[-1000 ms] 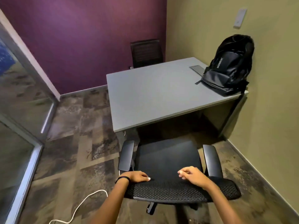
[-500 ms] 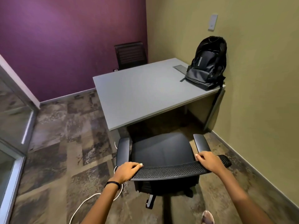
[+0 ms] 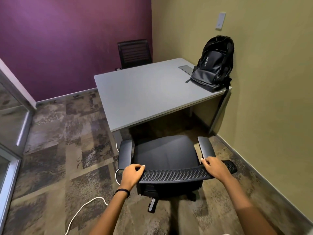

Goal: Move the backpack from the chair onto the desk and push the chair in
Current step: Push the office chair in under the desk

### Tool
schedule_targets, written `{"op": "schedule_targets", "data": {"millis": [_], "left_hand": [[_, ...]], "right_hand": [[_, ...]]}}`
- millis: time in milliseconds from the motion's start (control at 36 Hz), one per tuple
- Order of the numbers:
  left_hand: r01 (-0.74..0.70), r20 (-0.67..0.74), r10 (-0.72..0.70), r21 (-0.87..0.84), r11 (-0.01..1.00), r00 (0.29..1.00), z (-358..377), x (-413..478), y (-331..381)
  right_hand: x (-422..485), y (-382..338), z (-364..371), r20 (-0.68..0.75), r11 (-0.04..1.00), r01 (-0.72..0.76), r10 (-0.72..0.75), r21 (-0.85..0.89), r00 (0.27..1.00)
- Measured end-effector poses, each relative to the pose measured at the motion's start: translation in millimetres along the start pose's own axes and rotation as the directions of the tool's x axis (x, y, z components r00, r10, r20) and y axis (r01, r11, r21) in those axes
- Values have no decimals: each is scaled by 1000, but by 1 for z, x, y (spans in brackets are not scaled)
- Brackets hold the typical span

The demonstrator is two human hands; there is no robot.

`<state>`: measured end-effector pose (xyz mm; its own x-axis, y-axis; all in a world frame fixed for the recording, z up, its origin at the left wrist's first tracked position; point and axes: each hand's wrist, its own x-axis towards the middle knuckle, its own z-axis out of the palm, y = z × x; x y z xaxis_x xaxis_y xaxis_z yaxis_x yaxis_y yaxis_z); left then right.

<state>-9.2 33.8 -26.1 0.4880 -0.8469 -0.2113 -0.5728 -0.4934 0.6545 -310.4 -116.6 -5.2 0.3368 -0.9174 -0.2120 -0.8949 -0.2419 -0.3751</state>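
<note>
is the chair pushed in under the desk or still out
Out. The chair has its whole seat in view in front of the desk edge, with the left hand and right hand gripping its backrest.

second chair (image 3: 134,53), white cable (image 3: 79,211), wall plate (image 3: 220,20)

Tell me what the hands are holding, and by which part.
Both hands, left and right, grip the black mesh office chair by the top edge of its backrest.

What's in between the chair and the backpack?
In the head view, only the bare grey top of the desk lies between the chair and the backpack; nothing else sits there.
</note>
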Motion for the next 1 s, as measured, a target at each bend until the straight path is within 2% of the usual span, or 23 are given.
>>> {"op": "schedule_targets", "data": {"millis": [306,500,1000], "left_hand": [[40,-115,-55,-128,991,992,-1,-7,4],[42,-71,-50,-118,992,996,-2,-2,4],[9,-31,-15,-167,986,999,-7,25,17]], "right_hand": [[-16,2,9,-76,1000,18,-18,-9,997],[-18,9,13,-166,1000,20,-24,-24,986],[-3,1,4,-180,999,-50,50,6,982]]}}
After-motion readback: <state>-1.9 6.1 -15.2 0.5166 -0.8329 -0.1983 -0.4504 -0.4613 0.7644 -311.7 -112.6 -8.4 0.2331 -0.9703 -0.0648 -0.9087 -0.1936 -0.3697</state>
